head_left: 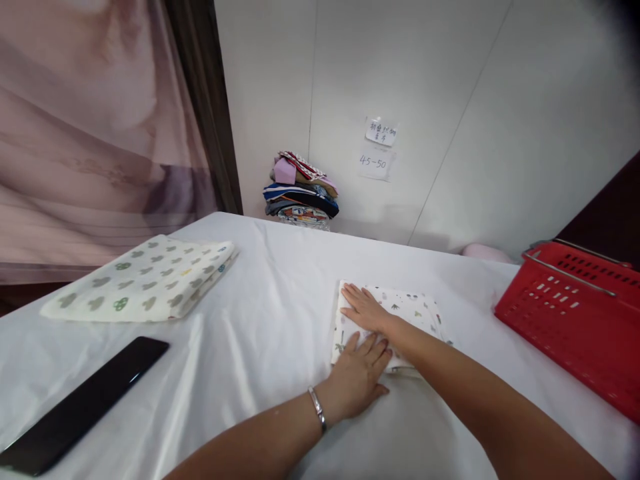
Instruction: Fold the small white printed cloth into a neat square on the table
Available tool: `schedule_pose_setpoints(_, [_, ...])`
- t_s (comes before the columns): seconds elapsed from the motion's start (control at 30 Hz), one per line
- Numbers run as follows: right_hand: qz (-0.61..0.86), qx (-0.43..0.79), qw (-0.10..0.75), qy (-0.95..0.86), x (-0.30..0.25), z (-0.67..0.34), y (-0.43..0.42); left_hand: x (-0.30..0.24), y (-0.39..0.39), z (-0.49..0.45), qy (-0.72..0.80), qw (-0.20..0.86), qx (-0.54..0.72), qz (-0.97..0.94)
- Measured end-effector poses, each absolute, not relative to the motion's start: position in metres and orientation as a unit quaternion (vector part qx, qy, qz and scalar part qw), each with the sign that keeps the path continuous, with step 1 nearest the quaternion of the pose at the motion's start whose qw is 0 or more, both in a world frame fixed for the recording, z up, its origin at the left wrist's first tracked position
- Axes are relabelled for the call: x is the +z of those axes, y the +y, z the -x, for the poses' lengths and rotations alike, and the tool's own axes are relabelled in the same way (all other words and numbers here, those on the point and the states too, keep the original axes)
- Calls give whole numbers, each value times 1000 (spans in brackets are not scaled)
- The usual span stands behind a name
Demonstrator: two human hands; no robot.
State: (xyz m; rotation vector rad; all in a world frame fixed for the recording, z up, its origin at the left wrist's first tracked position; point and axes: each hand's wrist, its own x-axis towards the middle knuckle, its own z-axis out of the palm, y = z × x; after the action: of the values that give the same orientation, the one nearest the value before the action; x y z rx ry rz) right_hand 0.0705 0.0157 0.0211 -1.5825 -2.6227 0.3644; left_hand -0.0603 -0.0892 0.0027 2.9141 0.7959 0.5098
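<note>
- Head view, containers: a red plastic basket (570, 340) stands at the right of the white-covered table (265, 380), slotted along its side, with a thin metal handle (570, 269) lying across that side. Its inside is out of sight, so what it holds cannot be told.
- Head view, the folded cloth (413, 308): white with a small scattered print, it lies flat on the table, right of the middle and well apart from the basket. Its long axis runs left to right, the right end dipping slightly toward the person; a short edge faces left.
- Head view, left hand (357, 373): open, palm down, fingers extended onto the cloth's near part, gripping nothing. A silver bracelet (317, 409) circles the wrist.
- Head view, right hand (367, 310): open and flat, fingers a little apart, pressed on the cloth's left part beyond the left hand; its forearm crosses above the cloth.
- Head view, left side: a larger mushroom-print cloth (150, 277) lies folded beyond a long black object (85, 407).
</note>
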Motion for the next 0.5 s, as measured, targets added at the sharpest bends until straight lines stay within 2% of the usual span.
schedule_pose_setpoints(0.27, [537,200,42,-819,37,-146,-69,0,-89,59,267,19,173,-948])
schedule_pose_setpoints(0.37, [559,170,60,-809,33,-178,-111,-4,-87,59,262,11,168,-950])
schedule_pose_setpoints(0.5, [552,63,84,-828,22,-201,-152,-6,-83,62,255,4,160,-954])
